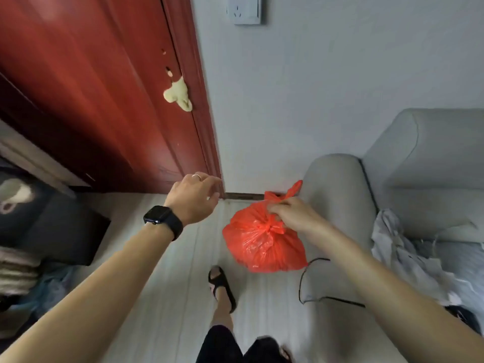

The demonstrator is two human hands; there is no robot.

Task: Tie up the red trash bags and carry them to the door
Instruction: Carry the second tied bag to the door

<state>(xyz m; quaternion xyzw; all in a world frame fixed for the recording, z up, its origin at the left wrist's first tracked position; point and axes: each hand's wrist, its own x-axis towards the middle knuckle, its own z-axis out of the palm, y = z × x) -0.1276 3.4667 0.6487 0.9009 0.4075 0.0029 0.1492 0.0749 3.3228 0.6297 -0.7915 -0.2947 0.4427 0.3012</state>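
Observation:
A red trash bag (262, 244) with a knotted top hangs above the pale floor, close to the wall. My right hand (293, 214) grips its knotted handles from the right. My left hand (195, 196), with a ring and a black watch at the wrist, is raised left of the bag with fingers loosely curled, holding nothing. It hovers near the lower edge of the dark red door (104, 100), which fills the upper left.
A grey sofa (392, 192) stands at the right with crumpled cloth (408, 252) and a black cable (314, 284) on its arm. Dark bags and clutter (39, 231) lie at the left. My foot in a black sandal (222, 286) is on the floor below the bag.

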